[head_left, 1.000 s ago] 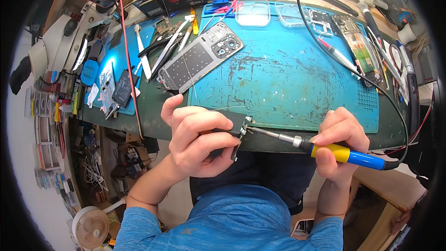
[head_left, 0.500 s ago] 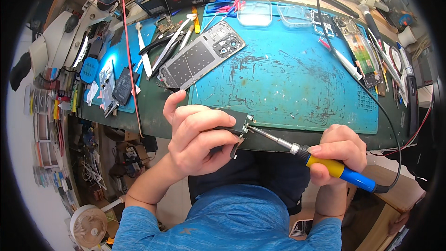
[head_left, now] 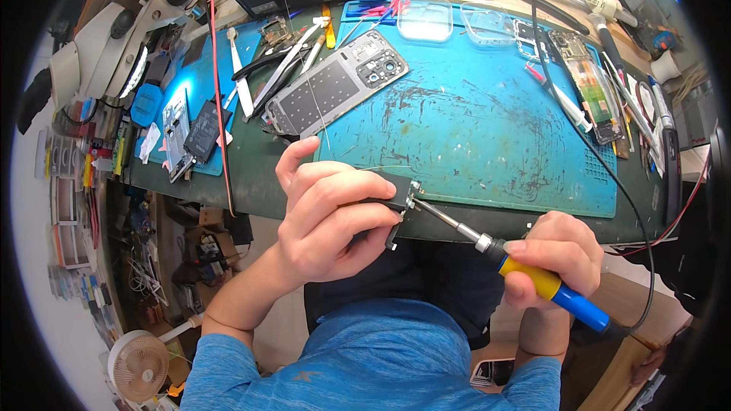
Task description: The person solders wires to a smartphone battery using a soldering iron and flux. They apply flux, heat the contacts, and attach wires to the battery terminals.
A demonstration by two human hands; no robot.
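Note:
My left hand (head_left: 331,217) is closed around a flat black phone battery (head_left: 397,185), held above the near edge of the bench. A small metallic circuit strip (head_left: 412,196) runs along the battery's right end, and a short black flex tail (head_left: 392,237) hangs below it. A thin wire (head_left: 384,167) stretches out over the top of these fingers. In my right hand (head_left: 563,255) is a soldering iron (head_left: 537,277) with a yellow and blue handle. Its tip reaches the circuit strip; whether it touches is too small to tell.
Beyond my hands lies a scratched blue work mat (head_left: 457,114). A phone back frame (head_left: 335,84) rests at its left, near tweezers (head_left: 285,68). An opened phone (head_left: 590,84) sits at the right. The iron's black cable (head_left: 609,160) loops across the right side. A multimeter's red lead (head_left: 216,91) hangs left.
The whole view has shifted slightly. Both hands keep their grips, and the iron's tip stays at the battery's circuit end. The flex tail shows less below my left fingers.

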